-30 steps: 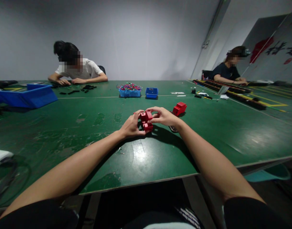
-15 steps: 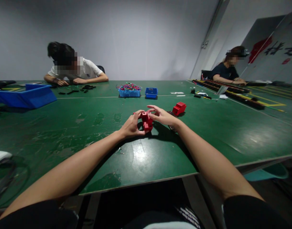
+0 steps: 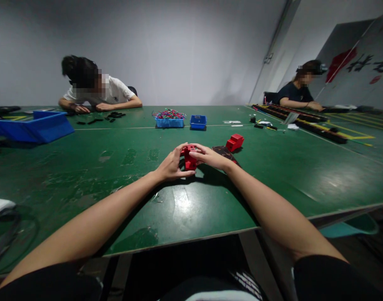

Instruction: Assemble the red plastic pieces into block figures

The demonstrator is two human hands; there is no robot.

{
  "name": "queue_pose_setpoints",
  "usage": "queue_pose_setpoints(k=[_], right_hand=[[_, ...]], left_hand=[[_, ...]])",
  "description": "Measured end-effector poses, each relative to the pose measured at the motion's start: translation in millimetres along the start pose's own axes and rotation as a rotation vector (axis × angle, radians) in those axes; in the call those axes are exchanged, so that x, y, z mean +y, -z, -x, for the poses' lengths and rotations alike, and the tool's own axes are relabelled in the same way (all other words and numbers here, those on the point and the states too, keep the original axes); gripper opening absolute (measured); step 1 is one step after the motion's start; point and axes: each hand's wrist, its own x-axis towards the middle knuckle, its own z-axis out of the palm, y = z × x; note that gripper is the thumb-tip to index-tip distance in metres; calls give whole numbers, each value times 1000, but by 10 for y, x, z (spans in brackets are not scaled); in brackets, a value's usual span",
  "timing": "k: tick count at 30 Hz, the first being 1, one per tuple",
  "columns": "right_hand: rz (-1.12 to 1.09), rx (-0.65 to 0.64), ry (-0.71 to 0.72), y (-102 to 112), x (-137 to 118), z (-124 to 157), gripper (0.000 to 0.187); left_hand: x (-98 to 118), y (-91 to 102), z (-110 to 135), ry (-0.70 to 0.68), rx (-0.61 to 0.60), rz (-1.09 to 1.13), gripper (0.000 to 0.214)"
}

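Both my hands meet over the green table (image 3: 84, 167) around a small red plastic block (image 3: 189, 158). My left hand (image 3: 171, 164) grips it from the left, fingers curled round it. My right hand (image 3: 210, 156) closes on it from the right, fingers over its top. A second red block (image 3: 235, 142) lies on the table just beyond my right hand, beside a dark flat piece (image 3: 221, 151).
Two small blue bins (image 3: 170, 121) (image 3: 198, 121) stand mid-table, one piled with coloured bits. A large blue tray (image 3: 34, 125) lies far left. One person sits across at the far left with small black parts (image 3: 103, 117); another sits far right by long black rails (image 3: 307, 123).
My right hand has slid left and closed over the top of the red block, uncovering the dark flat piece behind it. The block now sits lower between my hands.
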Motion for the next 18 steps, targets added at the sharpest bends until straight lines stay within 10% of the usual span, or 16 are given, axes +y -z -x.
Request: queue_pose_setpoints(k=[7, 18], right_hand=[[-49, -9, 15, -107, 10, -14, 50], [-37, -24, 56, -127, -12, -18, 45]], left_hand=[[34, 48, -8, 298, -77, 61, 75], [88, 25, -22, 181, -40, 65, 65]])
